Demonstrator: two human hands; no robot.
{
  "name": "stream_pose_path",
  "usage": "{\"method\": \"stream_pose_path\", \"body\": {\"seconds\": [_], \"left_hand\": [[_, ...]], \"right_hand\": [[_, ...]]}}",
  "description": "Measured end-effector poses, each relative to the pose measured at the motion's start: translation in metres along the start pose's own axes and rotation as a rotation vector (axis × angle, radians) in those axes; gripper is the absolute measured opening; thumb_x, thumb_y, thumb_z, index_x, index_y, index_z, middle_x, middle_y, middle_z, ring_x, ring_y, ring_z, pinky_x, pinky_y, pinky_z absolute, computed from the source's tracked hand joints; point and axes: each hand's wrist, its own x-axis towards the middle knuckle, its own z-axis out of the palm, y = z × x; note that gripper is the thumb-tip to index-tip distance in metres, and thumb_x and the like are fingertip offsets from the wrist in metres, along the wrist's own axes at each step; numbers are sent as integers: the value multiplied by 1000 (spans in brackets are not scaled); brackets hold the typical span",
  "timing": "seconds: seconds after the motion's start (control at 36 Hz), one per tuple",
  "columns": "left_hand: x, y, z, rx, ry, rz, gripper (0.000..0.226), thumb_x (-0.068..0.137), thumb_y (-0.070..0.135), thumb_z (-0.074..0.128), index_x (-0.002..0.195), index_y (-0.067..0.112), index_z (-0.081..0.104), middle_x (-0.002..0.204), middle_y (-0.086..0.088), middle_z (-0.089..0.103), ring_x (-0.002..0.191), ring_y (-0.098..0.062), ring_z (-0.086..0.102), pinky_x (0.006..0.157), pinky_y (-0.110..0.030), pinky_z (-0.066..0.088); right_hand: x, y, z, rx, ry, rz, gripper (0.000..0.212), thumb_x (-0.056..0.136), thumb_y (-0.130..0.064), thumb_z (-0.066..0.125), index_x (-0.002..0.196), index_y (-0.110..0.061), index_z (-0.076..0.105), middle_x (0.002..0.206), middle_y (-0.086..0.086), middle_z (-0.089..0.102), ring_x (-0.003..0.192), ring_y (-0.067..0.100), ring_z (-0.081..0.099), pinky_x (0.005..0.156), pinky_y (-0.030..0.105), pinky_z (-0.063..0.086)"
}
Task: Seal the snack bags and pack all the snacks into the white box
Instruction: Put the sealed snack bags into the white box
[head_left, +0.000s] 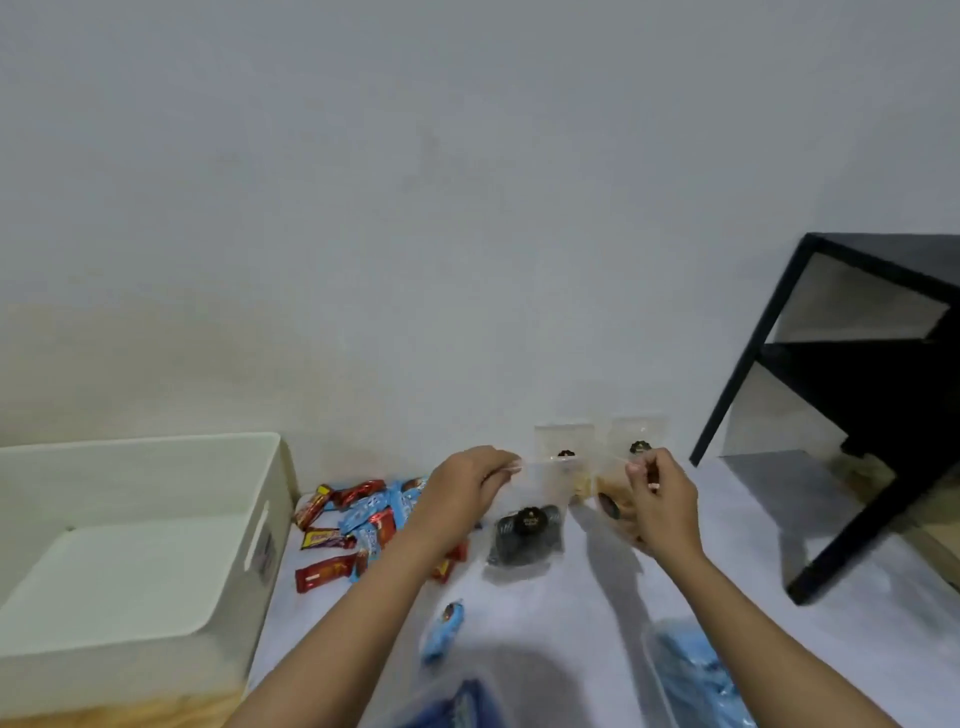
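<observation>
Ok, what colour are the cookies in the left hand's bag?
Black, inside the clear bag the left hand pinches; head view.

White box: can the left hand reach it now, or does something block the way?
Probably yes. The white box stands open-topped to the left, and only the low pile of snack bars lies between it and the left hand, which pinches the dark cookie bag.

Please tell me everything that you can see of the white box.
The white box is a large rectangular bin, off-white, and looks like matte plastic. Its top is open and the part of its floor that shows holds nothing. Its right wall has a slot handle. It stands upright at the left, close beside the wrapped snacks. Nobody touches it.
</observation>
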Motion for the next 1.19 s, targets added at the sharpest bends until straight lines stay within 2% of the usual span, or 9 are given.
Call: {"method": "stream_pose_path", "body": {"seconds": [0.14, 0.28, 0.42, 0.61, 0.69, 0.89, 0.97, 1.08, 1.19], "left_hand": [[-30, -3, -89, -67, 78, -41, 18, 92, 22, 57, 102, 13, 69, 91, 4, 68, 87, -11, 65, 81, -28, 51], [-48, -15, -164, -34, 145, -64, 16, 91, 28, 57, 95, 18, 70, 84, 13, 64, 83, -4, 61, 75, -22, 47], [-71, -38, -222, -3, 191, -152, 16, 91, 33, 57, 89, 22, 69, 85, 13, 67, 85, -2, 63, 75, -18, 47], [-107, -83, -286, -9, 321, -286, 9, 89, 28, 60, 84, 32, 66, 81, 14, 67, 85, 0, 63, 65, -10, 41], [-118, -109, -303, -13, 314, -328, 9, 89, 27, 60, 85, 28, 68, 79, 18, 67, 84, 1, 63, 66, -10, 42], [-136, -182, -317, -46, 194, -378, 16, 91, 31, 58, 89, 22, 70, 87, 10, 68, 85, 2, 61, 71, -7, 42], [-142, -215, -309, -83, 88, -393, 18, 92, 32, 56, 95, 23, 71, 91, 11, 68, 85, 2, 62, 74, -8, 43], [-143, -254, -291, -128, 14, -410, 17, 93, 23, 54, 98, 24, 71, 92, 13, 67, 87, 4, 60, 75, -7, 42], [-137, -287, -270, -156, -47, -435, 17, 92, 22, 56, 99, 15, 71, 95, 3, 68, 86, -5, 59, 73, -8, 42]], "right_hand": [[-23, -75, 32, 91, -14, -89, 9, 92, -8, 51, 85, -4, 54, 81, 8, 59, 77, 23, 52, 63, 23, 38], [-24, -151, 68, 172, -222, -230, 14, 90, -3, 53, 80, -12, 54, 79, 4, 61, 75, 22, 60, 66, 26, 45], [-23, -217, 117, 249, -377, -387, 17, 90, -2, 54, 78, -15, 55, 77, 3, 61, 72, 19, 62, 59, 10, 45], [-28, -276, 201, 317, -510, -475, 15, 90, -3, 55, 79, -13, 56, 79, 4, 61, 74, 19, 61, 62, 15, 46], [-32, -288, 239, 343, -518, -453, 10, 90, -4, 54, 83, -11, 56, 80, 3, 62, 75, 19, 62, 64, 20, 46], [-50, -288, 326, 396, -542, -319, 14, 90, -4, 55, 81, -15, 55, 77, -1, 61, 66, 7, 61, 64, 20, 48], [-60, -277, 361, 355, -638, -254, 19, 91, -4, 54, 78, -19, 54, 76, -1, 61, 67, 8, 61, 62, 20, 49], [-66, -254, 395, 264, -748, -197, 16, 91, -2, 54, 79, -14, 54, 76, 3, 60, 69, 15, 60, 65, 26, 50], [-67, -227, 416, 149, -762, -147, 19, 90, 1, 52, 81, -14, 58, 70, -1, 58, 64, 6, 58, 64, 20, 49]]}}
